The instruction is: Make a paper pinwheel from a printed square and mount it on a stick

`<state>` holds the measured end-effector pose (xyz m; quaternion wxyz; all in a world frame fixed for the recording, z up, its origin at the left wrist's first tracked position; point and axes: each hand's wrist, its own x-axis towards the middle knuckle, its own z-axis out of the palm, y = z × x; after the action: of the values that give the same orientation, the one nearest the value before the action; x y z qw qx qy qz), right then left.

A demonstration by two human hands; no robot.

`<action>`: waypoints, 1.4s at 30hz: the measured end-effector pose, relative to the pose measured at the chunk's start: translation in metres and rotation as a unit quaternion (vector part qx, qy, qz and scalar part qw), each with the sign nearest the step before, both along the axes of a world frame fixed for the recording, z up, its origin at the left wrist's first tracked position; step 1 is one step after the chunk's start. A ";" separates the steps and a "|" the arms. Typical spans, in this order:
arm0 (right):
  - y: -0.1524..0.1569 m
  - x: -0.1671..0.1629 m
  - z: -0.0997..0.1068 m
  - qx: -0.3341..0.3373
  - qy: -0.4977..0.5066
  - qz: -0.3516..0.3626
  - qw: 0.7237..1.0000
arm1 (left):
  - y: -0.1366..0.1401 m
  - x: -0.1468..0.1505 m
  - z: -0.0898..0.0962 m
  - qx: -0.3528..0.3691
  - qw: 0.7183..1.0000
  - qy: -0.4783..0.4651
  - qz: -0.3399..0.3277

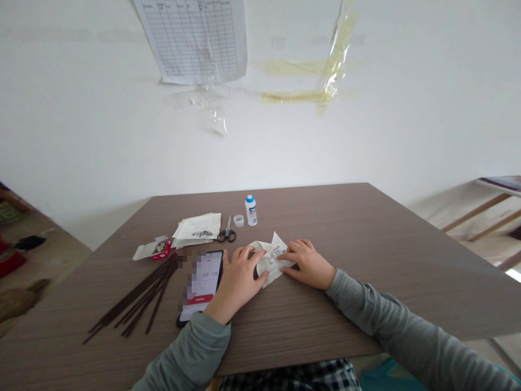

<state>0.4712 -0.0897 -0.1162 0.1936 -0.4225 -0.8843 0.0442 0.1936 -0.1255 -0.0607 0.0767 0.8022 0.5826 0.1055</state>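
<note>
A folded piece of printed paper [272, 262], with a picture on it and a pointed corner standing up at the back, is on the table between my hands. My left hand [243, 272] holds its left side, with curved fingers on top and the thumb at the near edge. On the right side, my right hand [306, 264] has its bent fingers and thumb on the paper. What lies under the fingertips is hidden. Just left of my left hand lies a phone [202, 286] with a timer on its screen.
Behind my hands stand a glue bottle [251, 212] with a blue cap, a small white cup-like lid [239, 220] and black-handled scissors [227, 232]. Further left are stacked printed papers [197, 228], an open small red box [161, 247] and several dark thin sticks [136, 293]. A white wall [309, 146] borders the table [366, 233].
</note>
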 end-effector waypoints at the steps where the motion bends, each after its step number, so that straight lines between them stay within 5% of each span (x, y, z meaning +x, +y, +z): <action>1: 0.000 0.000 0.001 -0.001 0.000 0.002 1.000 | 0.000 0.000 0.000 0.000 1.000 -0.001 0.000; 17: -0.005 -0.006 0.015 -0.037 -0.007 -0.015 0.999 | 0.004 -0.002 -0.001 -0.014 1.000 0.018 -0.021; 42: -0.002 -0.016 0.008 -0.010 -0.062 -0.037 0.997 | 0.003 0.000 0.006 -0.035 0.999 0.019 -0.012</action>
<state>0.4551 -0.0916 -0.1087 0.1360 -0.4588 -0.8778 0.0198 0.1939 -0.1228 -0.0543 0.0953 0.8078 0.5776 0.0687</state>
